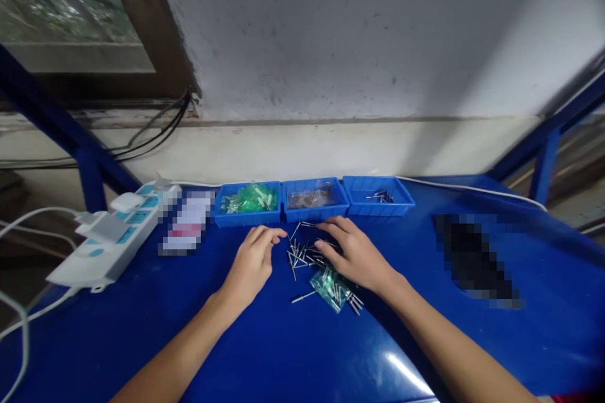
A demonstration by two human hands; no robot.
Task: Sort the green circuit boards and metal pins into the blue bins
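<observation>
A loose pile of thin metal blind rivets (297, 254) lies on the blue table in front of me. My left hand (255, 258) is just left of the pile, fingers curled in with the thumb below; whatever they hold, if anything, is hidden. Over the right side of the pile, my right hand (352, 252) rests with its fingers apart, the fingertips down among the rivets. Close below it is a small clear plastic bag with green print (331, 289), with rivets in it and sticking out at its right end. One single rivet (303, 296) lies apart at the bag's left.
Behind the pile stand three blue bins: one with green-marked bags (250, 198), one with clear bags (309, 195), one with some rivets (380, 196). A white power strip (113, 239) and a blurred-out phone-like item (186, 223) are left; a pixelated dark object (475, 258) lies right.
</observation>
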